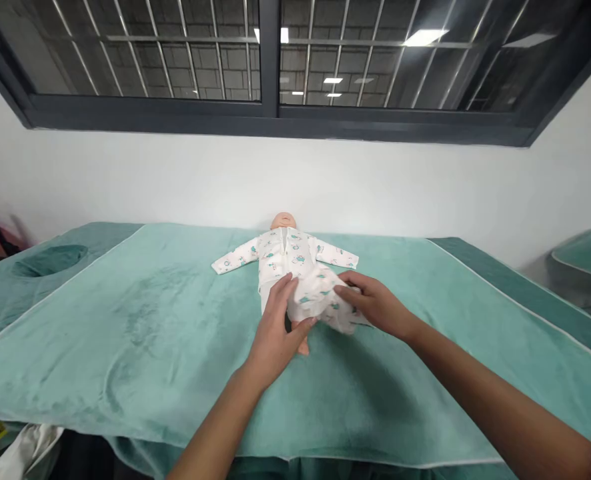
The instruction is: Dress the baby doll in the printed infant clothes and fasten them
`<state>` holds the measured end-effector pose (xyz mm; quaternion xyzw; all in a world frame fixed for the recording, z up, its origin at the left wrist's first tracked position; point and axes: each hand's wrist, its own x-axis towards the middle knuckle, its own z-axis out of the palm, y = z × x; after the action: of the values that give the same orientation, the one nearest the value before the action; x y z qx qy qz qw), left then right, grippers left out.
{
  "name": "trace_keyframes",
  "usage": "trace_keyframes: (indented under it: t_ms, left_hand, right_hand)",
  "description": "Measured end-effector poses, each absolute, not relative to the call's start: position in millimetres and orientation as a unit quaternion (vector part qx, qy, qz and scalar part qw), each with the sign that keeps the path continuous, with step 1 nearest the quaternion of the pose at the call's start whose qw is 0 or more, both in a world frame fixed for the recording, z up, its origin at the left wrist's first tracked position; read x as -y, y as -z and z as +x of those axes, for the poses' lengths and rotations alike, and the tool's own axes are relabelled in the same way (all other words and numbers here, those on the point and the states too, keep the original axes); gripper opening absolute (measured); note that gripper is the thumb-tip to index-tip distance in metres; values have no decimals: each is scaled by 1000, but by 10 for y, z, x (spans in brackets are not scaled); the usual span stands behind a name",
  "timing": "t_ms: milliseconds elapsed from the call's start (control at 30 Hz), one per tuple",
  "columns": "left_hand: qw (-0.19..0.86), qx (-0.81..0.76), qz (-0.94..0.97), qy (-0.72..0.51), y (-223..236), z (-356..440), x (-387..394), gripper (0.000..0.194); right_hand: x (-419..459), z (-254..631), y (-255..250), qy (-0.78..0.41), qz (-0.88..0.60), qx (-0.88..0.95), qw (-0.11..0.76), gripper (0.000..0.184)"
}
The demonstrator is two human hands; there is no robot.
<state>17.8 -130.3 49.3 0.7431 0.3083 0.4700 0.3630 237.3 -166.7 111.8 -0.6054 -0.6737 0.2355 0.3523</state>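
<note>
The person's two forearms lie nearest the camera, the left forearm (230, 413) rising from the bottom edge and the right forearm (495, 393) slanting in from the lower right corner. Between the hands is a white printed cloth (320, 293), bunched and lifted at its right end, with a shadow falling below it. The right hand (373, 301) has its grip closed on that end, the cloth held between thumb and fingers. The left hand (275, 333) is half open, its fingers and thumb spread at the cloth's left side; whether it pinches any fabric I cannot tell.

The doll (283, 221) lies on the middle of the bed (175, 333), its head near the wall (215, 177) and its legs toward the camera. It wears a white printed top (280, 257) with both sleeves stretched outward. One bare foot (303, 348) shows just beside the left thumb. The bed has a green cover with pale piping and a round hollow (50, 260) at its left end. Above the wall is a dark-framed window (270, 117) with bars behind the glass.
</note>
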Motion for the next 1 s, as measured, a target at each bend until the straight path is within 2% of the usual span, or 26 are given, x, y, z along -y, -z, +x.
trace_keyframes:
  t_ms: [67,100,233,300,467,533,633,700,767,900,1000]
  left_hand:
    - [379,-297,733,-480,-729,118,1394,60]
    - [382,-304,720,-493,-833,77,1421,54]
    - [404,-333,669,-528,-1090,-102,1452,14]
    - [429,-333,647,-535,-1160,-156,1470,13]
    - [423,-292,587,-625,-1433,-158,1659,14]
    - [404,-267,559,-673,-1588,-136,1751,13]
    - [390,-234,515,-726,-1773,-119,1806,12]
    - [429,-241,489,-721,-1819,-139,1758,12]
    - [510,-269,462,-674,-1794,-194,1649,14]
    - [663,-267,427,-554,-1643,-377,1413,21]
    - [697,-233,467,-492,-1573,-484,1363,30]
  right_hand:
    - [1684,2054,-1314,-280,-541,704,365,30]
    - [1693,1940,-1393,-284,-517,718,370,29]
    - [1738,1700,-1575,-223,-452,741,445,15]
    - [1779,1655,-1621,-233,-450,716,481,14]
    - [1926,1644,-1806,-415,-389,644,512,23]
    - [1974,1661,-1889,-473,-343,684,437,25]
    - [2014,1680,-1924,-508,-317,761,250,23]
    - [2019,1684,-1877,-511,-319,767,222,21]
    - [2007,1684,-1813,-519,-322,731,304,22]
    - [1913,1682,-1768,-489,-340,609,525,26]
    - [1783,1678,-1783,-464,-368,556,583,31]
